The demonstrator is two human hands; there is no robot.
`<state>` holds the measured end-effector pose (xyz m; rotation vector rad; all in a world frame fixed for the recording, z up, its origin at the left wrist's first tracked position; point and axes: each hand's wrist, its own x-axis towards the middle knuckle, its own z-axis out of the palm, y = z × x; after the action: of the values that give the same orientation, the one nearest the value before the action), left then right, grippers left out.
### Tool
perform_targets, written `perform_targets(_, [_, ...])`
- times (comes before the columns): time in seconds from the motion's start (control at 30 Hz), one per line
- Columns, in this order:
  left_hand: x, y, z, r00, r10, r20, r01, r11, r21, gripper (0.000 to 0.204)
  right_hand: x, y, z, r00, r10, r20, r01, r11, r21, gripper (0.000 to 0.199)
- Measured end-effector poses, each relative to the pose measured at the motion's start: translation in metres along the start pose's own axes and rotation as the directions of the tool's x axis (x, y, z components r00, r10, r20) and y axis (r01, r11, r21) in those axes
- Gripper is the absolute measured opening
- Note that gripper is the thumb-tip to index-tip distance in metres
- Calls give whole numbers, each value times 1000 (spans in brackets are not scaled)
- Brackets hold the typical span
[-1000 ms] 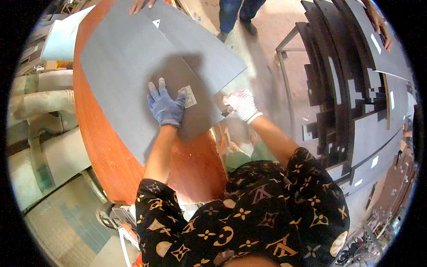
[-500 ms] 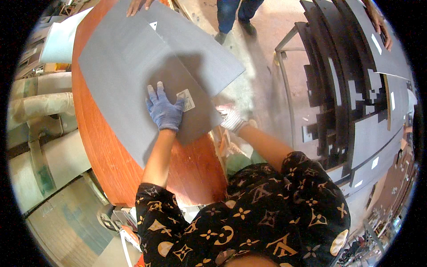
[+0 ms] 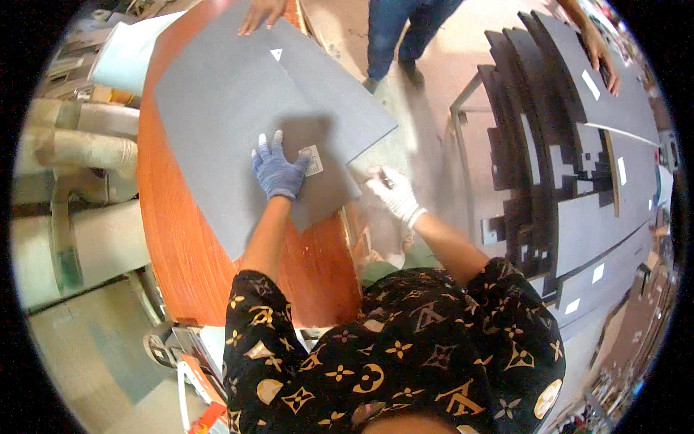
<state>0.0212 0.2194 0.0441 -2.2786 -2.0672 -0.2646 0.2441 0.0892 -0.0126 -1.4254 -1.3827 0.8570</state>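
Note:
My left hand (image 3: pixel 278 173), in a blue glove with pale fingertips, lies spread on a flat grey panel (image 3: pixel 217 123). Beside its thumb is a white label (image 3: pixel 311 160) stuck to the panel. A second grey panel (image 3: pixel 340 108) shows from beneath, reaching farther right. My right hand (image 3: pixel 394 194), in a white glove, hovers just off the panels' right edge with its fingers curled in. Something small and dark shows at those fingers, too little to name. Both panels rest on a reddish-brown wood-grain surface (image 3: pixel 188 239).
A co-worker's hand (image 3: pixel 264 13) touches the panel's far end; another hand (image 3: pixel 601 61) rests on the dark panels (image 3: pixel 535 137) stacked on a metal frame (image 3: pixel 463 137) at right. The co-worker's legs (image 3: pixel 405 36) stand beyond. Large pipes (image 3: pixel 87 152) run along the left.
My right hand has drawn away from the panel's edge, and its fingers have curled. My left hand stays flat on the panel. The whole view has shifted slightly.

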Motion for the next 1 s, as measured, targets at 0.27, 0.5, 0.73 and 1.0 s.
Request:
perform_targets(0.27, [-60, 47, -29, 737, 676, -7, -672, 731, -120, 70, 33, -6, 1, 912, 222, 346, -339, 882, 326, 18])
perform_targets(0.5, [-43, 58, -19, 847, 530, -47, -532, 844, -69, 74, 55, -23, -4, 879, 379, 288, -475, 746, 467, 12])
perform_targets(0.73, [18, 104, -28, 890, 421, 175, -428, 904, 3, 73, 50, -7, -87, 884, 465, 52, -421, 741, 524, 17])
perform_targets(1.0, [102, 101, 10, 995, 56, -82, -49, 995, 84, 64, 19, 43, -101, 798, 603, -17, -501, 678, 537, 15])
